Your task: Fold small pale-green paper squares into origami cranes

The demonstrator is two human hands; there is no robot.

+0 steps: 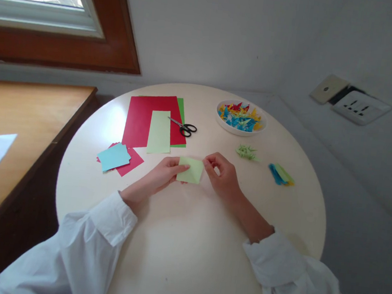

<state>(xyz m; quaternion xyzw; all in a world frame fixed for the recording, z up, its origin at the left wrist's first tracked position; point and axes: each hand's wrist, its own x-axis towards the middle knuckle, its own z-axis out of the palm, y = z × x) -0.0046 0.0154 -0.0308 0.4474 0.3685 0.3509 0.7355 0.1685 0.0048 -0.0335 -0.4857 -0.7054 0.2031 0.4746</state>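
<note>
As the left hand point(165, 171) pinches the pale green paper square point(193, 172) over the counter point(185, 245), the right hand point(225, 175), grip closed, nips its far right corner; origami figures point(238, 120) fill the white dish point(239, 133), this square looks barely folded, light blue sheets point(114, 157) lie flat.

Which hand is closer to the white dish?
The right. The right hand is in front of the dish, on its near side; the left hand is farther off, to its front left.
</note>
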